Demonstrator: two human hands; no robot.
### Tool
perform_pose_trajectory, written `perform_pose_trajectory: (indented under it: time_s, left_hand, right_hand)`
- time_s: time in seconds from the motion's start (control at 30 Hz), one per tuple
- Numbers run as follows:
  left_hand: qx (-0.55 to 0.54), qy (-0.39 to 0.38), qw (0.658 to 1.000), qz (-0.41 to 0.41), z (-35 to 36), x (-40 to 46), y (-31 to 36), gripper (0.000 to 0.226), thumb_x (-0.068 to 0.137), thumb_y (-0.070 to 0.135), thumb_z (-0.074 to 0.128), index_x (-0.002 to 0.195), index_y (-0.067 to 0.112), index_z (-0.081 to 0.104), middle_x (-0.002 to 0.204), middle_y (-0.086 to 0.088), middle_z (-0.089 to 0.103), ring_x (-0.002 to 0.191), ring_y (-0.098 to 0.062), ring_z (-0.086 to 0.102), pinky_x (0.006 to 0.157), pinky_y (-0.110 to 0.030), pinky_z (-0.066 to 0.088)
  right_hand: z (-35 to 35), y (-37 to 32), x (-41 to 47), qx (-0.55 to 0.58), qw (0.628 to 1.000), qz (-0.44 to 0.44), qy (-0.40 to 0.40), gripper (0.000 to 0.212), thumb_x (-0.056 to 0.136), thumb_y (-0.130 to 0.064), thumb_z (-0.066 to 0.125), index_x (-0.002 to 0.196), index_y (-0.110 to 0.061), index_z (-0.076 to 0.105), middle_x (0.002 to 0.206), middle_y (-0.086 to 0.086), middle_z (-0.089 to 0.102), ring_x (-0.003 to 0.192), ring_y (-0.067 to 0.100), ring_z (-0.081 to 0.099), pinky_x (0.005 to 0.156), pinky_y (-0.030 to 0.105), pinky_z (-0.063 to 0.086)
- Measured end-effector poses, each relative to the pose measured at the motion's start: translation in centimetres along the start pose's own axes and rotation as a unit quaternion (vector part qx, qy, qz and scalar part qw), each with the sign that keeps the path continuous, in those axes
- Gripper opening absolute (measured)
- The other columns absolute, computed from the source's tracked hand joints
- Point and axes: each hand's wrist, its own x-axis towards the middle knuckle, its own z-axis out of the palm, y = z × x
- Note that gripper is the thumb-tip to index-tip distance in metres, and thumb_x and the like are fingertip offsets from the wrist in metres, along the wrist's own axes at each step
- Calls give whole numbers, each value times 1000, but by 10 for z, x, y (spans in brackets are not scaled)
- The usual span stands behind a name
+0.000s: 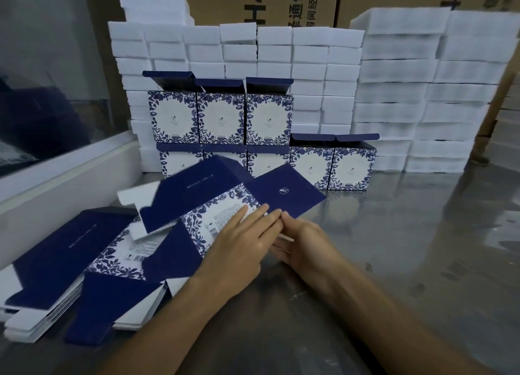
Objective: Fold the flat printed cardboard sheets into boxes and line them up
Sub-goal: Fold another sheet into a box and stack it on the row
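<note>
Pressing straight left hand point(242, 248) fingers onto a light, stiff printed cardboard sheet point(213, 205) at frame centre, a worker's right hand point(304, 242) apparently pinches its near edge.

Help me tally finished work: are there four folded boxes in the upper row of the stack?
No, the upper row holds three folded boxes side by side, resting on the lower row.

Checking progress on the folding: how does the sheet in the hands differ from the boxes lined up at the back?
The sheet in the hands is still flat, tilted, its flaps spread; the lined-up boxes are cubes standing upright. The left hand and right hand hold the sheet; the boxes stand untouched. Both share the blue floral print.
</note>
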Motion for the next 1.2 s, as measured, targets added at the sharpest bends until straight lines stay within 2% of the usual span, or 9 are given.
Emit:
perform_pose_trajectory:
  time_s: [0.17, 0.33, 0.43, 0.5, 0.6, 0.73, 0.87, 1.0, 1.2]
  left_hand:
    - [-34, -19, 986, -160, -2, -6, -21, 53, 92, 47, 37, 135, 22, 57, 140, 0, 55, 130, -17, 49, 115, -55, 24]
    - [-11, 24, 927, -373, -14, -19, -56, 51, 95, 46, 48, 136, 16, 51, 140, -11, 50, 127, -32, 47, 107, -56, 30]
    - [-213, -25, 838, -501, -23, -18, -67, 57, 88, 41, 66, 138, 19, 49, 118, -3, 64, 107, -26, 60, 94, -44, 47]
    - [-358, -52, 747, -557, -24, -17, -72, 42, 85, 25, 75, 123, 16, 63, 95, 5, 67, 87, -15, 64, 77, -29, 49]
    - [-465, -26, 672, -576, -21, -21, -78, 27, 85, 4, 72, 110, 14, 70, 77, 3, 73, 64, -13, 70, 53, -20, 52]
    - [-545, -6, 603, -582, -22, -18, -77, 32, 87, -1, 65, 115, 13, 69, 88, -10, 72, 63, -18, 66, 41, -21, 49]
    - [-646, 43, 521, -556, -25, -15, -69, 23, 90, 9, 61, 111, 6, 69, 99, -14, 71, 73, -20, 68, 51, -30, 58]
    - [-670, 36, 546, -502, -24, -9, -55, 29, 91, 27, 61, 103, 2, 73, 94, -18, 70, 76, -24, 68, 59, -36, 59]
    - [-736, -35, 543, -403, -18, 6, -17, 38, 85, 52, 53, 75, 20, 71, 55, 3, 58, 50, -13, 56, 54, -26, 51]
  right_hand:
    - [-12, -4, 7, 18, 993, -30, 117, 23, 107, -22, 44, 95, -14, 62, 73, -3, 75, 59, 9, 68, 53, 22, 54]
    - [-40, -16, 13, -36, 967, -77, 239, 32, 105, -26, 48, 79, -14, 61, 61, -2, 68, 48, 12, 61, 48, 24, 45]
    - [-47, -19, 13, -36, 960, -70, 267, 32, 104, -28, 52, 87, -8, 69, 65, 2, 73, 52, 18, 68, 47, 29, 51]
    - [-48, -20, 11, -11, 958, -72, 279, 28, 103, -27, 56, 92, -6, 71, 79, 9, 77, 75, 29, 75, 68, 44, 62]
    - [-43, -25, 3, 41, 964, -80, 249, 22, 102, -15, 56, 117, -2, 65, 106, 20, 74, 98, 38, 72, 86, 54, 59]
    - [-32, -34, -9, 125, 975, -53, 177, 36, 101, -6, 41, 133, -7, 57, 104, 18, 73, 75, 32, 72, 57, 40, 62]
    - [-22, -38, -20, 229, 963, -31, 142, 33, 104, -31, 44, 118, -14, 67, 93, 13, 77, 66, 31, 74, 52, 43, 59]
    - [-17, -38, -21, 278, 950, -100, 96, 52, 99, -59, 41, 126, -22, 64, 117, 8, 74, 98, 30, 74, 68, 40, 61]
    - [3, -19, -17, -18, 986, -162, 32, 66, 93, -75, 35, 148, -39, 42, 145, -22, 52, 125, -2, 55, 110, 26, 42]
